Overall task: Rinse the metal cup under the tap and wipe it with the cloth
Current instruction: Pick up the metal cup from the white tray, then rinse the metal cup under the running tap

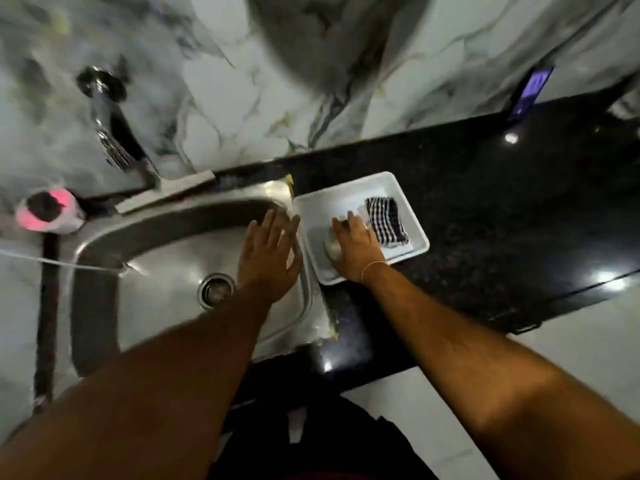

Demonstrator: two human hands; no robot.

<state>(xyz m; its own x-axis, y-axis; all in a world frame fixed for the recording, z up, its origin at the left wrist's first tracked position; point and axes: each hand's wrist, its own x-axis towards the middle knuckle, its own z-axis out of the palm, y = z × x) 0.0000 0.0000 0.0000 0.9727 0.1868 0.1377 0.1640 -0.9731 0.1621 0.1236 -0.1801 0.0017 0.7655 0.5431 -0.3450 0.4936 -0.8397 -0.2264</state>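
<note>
A rounded metal cup (pixel 333 247), dull and silvery, is seen in a shallow white rectangular tray (pixel 346 194) set on a black speckled stone table (pixel 485 202). The cup is covered from above by the right hand (pixel 356 247), whose fingers (pixel 341 225) are curled over its far side; whether a firm grip is made cannot be told. The cup's axis and the way its mouth faces cannot be made out through the blur. Just right of the hand, a folded black-and-white checked cloth (pixel 386 220) is laid in the same tray, its long side running away from the viewer. The left hand (pixel 272 252) is held flat, fingers spread and empty, above the brushed steel sink (pixel 156 258). A chrome tap (pixel 110 133) is mounted on the marbled wall behind.
</note>
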